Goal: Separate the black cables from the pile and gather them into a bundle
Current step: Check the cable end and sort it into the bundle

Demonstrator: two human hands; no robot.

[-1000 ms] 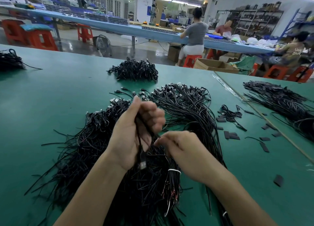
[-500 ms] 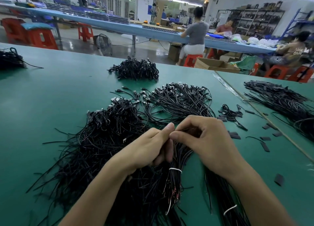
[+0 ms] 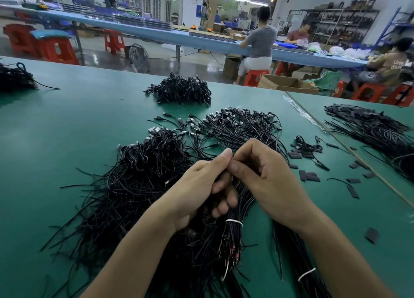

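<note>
Pinching hands: the left hand (image 3: 199, 185) and the right hand (image 3: 266, 179) are held close together over the table, with the thumb tips nearly touching.
Left hand: its fingers are curled round a bunch of black cables (image 3: 243, 199), and the thumb is stretched upward.
Right hand: its fingers are bent in, and thin cables are pinched at the thumb tip; the pinched spot is mostly hidden.
Black cables: the bunch lies right under both hands and runs down toward the person.
White tie (image 3: 234, 222): it is wrapped round the bunch just below the left fingers.
Second white tie (image 3: 307, 274): it is seen on another bunch under the right arm.
Loose pile (image 3: 134, 181): thin, tangled black wires are spread out to the left of the hands.
Plugs (image 3: 237, 118): small shiny ends are fanned out beyond the hands.
Black pieces (image 3: 309, 176): small flat bits are scattered to the right.
Table (image 3: 67, 129): it is green and smooth.
Cardboard box (image 3: 284, 83): it is open, past the table's far edge; what is inside cannot be seen.
</note>
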